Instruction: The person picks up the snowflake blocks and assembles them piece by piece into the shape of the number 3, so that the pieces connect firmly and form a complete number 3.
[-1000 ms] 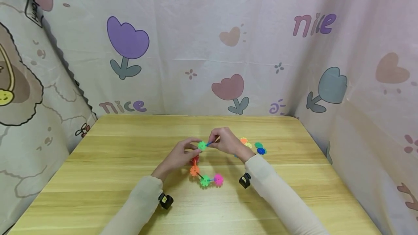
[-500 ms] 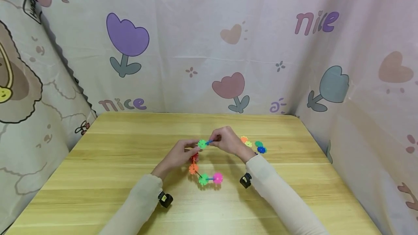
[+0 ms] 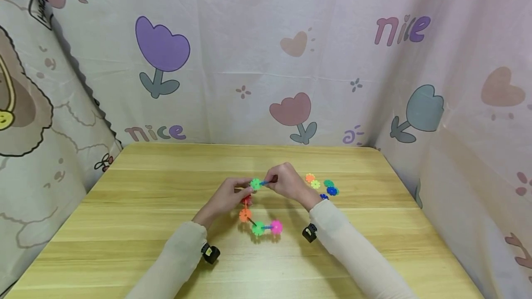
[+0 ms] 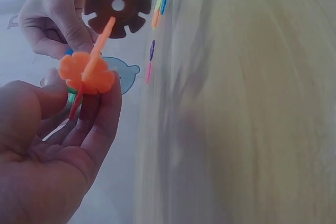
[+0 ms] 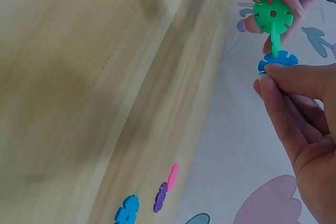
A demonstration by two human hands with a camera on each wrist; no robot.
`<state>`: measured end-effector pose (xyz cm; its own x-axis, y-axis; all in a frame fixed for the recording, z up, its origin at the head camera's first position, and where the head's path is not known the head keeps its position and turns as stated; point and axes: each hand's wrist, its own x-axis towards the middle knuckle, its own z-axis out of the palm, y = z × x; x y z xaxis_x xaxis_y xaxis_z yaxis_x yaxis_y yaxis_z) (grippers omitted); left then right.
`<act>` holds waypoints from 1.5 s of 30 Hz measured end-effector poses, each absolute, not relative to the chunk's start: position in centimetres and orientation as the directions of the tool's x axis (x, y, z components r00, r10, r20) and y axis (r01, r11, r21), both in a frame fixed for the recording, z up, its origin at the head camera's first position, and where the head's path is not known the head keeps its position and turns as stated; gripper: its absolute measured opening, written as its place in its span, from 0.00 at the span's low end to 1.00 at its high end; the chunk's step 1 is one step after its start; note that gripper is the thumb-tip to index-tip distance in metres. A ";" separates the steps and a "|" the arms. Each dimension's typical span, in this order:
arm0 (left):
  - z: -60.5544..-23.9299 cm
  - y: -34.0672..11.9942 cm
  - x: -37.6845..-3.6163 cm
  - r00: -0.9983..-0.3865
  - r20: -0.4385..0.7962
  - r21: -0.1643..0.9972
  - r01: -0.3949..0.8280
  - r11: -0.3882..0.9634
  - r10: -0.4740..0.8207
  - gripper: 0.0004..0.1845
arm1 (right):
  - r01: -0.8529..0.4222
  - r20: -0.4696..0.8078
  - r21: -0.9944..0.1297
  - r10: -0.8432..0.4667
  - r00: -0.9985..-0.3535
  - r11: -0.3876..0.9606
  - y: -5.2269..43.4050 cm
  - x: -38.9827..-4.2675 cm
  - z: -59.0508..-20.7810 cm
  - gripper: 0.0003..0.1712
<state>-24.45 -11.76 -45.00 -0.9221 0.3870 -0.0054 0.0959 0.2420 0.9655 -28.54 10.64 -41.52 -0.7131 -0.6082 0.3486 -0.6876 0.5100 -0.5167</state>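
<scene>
Both hands are pinching the gear chain (image 3: pixel 256 206): left hand (image 3: pixel 226 197) gripping the green gear (image 3: pixel 255 184), right hand (image 3: pixel 287 182) pinching its blue connector (image 5: pixel 277 60).

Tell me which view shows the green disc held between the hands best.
The right wrist view: the green disc is large, facing the camera, centre hole and notches clear. The head view shows it small between the left hand and right hand. The left wrist view barely shows it.

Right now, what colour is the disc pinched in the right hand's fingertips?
Blue. The right hand pinches a blue disc joined by a green rod to the green disc; clearest in the right wrist view.
</scene>
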 end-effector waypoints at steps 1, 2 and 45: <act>-45.0 -11.8 -24.5 -0.922 -0.005 0.966 0.096 0.241 0.388 0.22 | -0.687 0.352 -0.518 -0.605 -0.714 0.510 10.6 -28.5 -41.6 0.05; -45.0 -11.8 -24.5 -0.921 -0.004 0.966 0.097 0.239 0.390 0.22 | -0.683 0.352 -0.522 -0.601 -0.718 0.511 10.6 -28.5 -41.6 0.05; -44.8 -11.9 -24.3 -0.933 0.014 0.942 0.133 0.308 0.359 0.25 | -0.576 0.189 -0.538 -0.578 -0.794 0.615 15.3 -30.3 -41.0 0.05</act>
